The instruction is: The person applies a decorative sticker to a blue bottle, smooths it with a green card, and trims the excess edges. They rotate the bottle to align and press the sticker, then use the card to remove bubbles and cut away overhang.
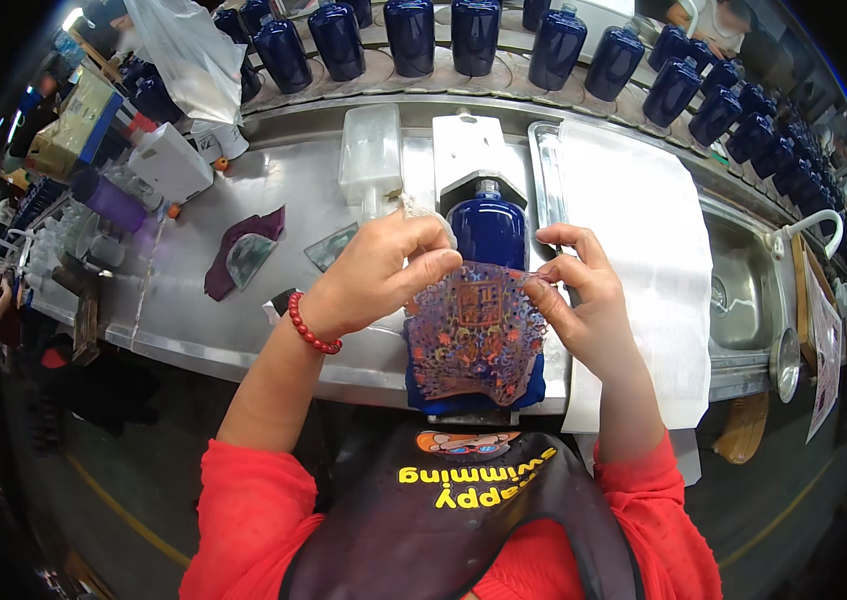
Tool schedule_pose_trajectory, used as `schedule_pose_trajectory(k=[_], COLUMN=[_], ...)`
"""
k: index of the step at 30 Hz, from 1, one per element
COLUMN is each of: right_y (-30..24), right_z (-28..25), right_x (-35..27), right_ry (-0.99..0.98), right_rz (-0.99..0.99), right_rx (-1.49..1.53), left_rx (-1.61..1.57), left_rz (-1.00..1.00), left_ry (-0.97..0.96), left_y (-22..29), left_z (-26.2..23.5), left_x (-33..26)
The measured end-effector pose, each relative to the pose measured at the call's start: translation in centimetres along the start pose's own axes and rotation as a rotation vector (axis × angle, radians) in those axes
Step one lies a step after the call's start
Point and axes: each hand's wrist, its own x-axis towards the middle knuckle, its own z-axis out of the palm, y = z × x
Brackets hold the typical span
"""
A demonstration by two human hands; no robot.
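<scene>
Beyond, bottles point(412, 38); below hands point(369, 272) point(592, 298), counter point(294, 175).

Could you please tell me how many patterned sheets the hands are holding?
1: a thin, translucent, multicoloured patterned sheet, held between the left hand and right hand; another layer could be hidden beneath.

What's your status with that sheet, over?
Left hand, right hand pinching patterned sheet by upper edge. Blue bottle partly hidden behind sheet; contact unclear. No obstruction visible.

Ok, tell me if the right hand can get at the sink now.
Probably yes: the sheet between the right hand and the sink lies flat, nothing standing on it. But that hand pinches the film, so it would likely need to let go first.
</scene>
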Motion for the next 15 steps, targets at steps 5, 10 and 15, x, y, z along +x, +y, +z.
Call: schedule_pose_trajectory(k=[5,10,15], right_y=[1.3,1.8,1.6], right_z=[0.5,0.8,1.1], right_x=[1.2,1.9,2.9], right_ry=[-0.002,-0.026,-0.017], right_rz=[0.068,0.146,0.153], right_rx=[0.059,0.145,0.149], left_rx=[-0.17,-0.227,-0.386], left_rz=[-0.141,-0.011,-0.158], left_ry=[0.037,0.031,-0.005], left_y=[-1.7,-3.7,-4.5], left_z=[0.1,0.3,0.1], left_x=[0.8,0.9,0.6])
